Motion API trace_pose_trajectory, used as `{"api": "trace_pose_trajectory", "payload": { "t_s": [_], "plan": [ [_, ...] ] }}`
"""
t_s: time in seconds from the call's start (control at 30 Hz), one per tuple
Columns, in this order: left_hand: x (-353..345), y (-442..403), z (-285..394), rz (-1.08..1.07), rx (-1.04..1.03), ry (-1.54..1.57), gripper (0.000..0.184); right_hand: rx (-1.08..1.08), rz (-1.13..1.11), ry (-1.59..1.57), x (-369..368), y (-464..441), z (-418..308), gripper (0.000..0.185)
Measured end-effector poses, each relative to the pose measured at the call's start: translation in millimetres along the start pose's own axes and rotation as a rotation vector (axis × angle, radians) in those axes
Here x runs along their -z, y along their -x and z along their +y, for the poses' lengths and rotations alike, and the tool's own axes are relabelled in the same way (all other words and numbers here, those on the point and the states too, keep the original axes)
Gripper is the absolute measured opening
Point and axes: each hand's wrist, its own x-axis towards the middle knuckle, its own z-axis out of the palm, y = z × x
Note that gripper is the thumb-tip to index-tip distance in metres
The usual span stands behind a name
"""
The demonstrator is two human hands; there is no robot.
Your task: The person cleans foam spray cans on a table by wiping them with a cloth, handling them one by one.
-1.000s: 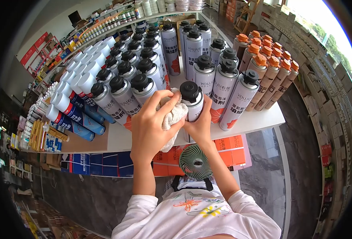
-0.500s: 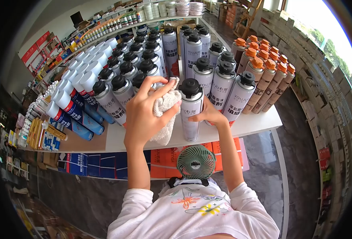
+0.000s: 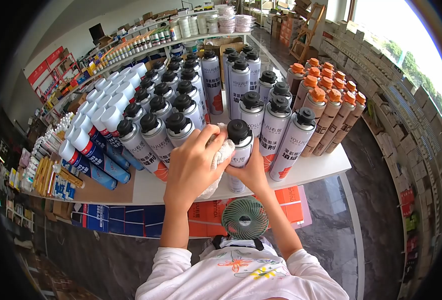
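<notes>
A grey spray can (image 3: 240, 154) with a black cap stands at the front edge of the white table, in front of my chest. Wrapped round its right side and lower front are the fingers of my right hand (image 3: 251, 172). My left hand (image 3: 197, 162) grips a whitish cloth (image 3: 223, 150) and presses it against the can's left side near the top. Part of the cloth hangs below the hand. Matching grey cans (image 3: 180, 131) stand in rows to the left, and others (image 3: 275, 125) stand just to the right.
Brown cans with orange caps (image 3: 326, 107) fill the table's right end. White-capped blue cans (image 3: 93, 155) stand at the left. A small green fan (image 3: 245, 218) sits at my chest, below the table edge (image 3: 301, 177). Stocked shelves (image 3: 396, 115) line the right side.
My left hand has brought the cloth from above and left of the can onto its side. My right hand has shifted left across the can's front. The camera view has tilted slightly.
</notes>
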Motion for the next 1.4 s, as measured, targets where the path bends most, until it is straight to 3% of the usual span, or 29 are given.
{"api": "trace_pose_trajectory", "payload": {
  "t_s": [0.03, 0.33, 0.57, 1.0, 1.13, 1.27, 1.4],
  "plan": [
    [0.2, -0.5, 0.2, 0.001, 0.001, 0.000, 0.039, 0.084, 0.050, 0.037, -4.7, 0.6, 8.6, 0.087],
    [0.8, -4.1, 1.7, -0.076, 0.160, 0.139, 0.045, 0.069, -0.054, 0.036, 6.7, -9.7, 5.4, 0.087],
    [-16.2, 4.8, 8.0, 0.100, 0.101, 0.083, 0.037, 0.091, 0.008, -0.005, 3.1, -8.6, 14.6, 0.088],
    [-10.4, -0.6, -6.7, 0.026, 0.097, 0.215, 0.039, 0.092, 0.055, 0.024, -4.0, -5.8, 16.2, 0.088],
    [-18.3, 11.1, -3.5, 0.147, 0.031, 0.150, 0.032, 0.099, 0.057, 0.029, -4.3, -5.7, 17.4, 0.089],
    [-10.0, 21.2, -13.4, 0.147, 0.016, 0.427, 0.037, 0.112, 0.079, -0.024, -6.9, -5.1, 21.9, 0.090],
    [-5.7, 8.8, -10.7, 0.336, 0.004, 0.308, 0.042, 0.138, 0.071, 0.070, -8.1, -3.4, 20.6, 0.091]
  ]
}}
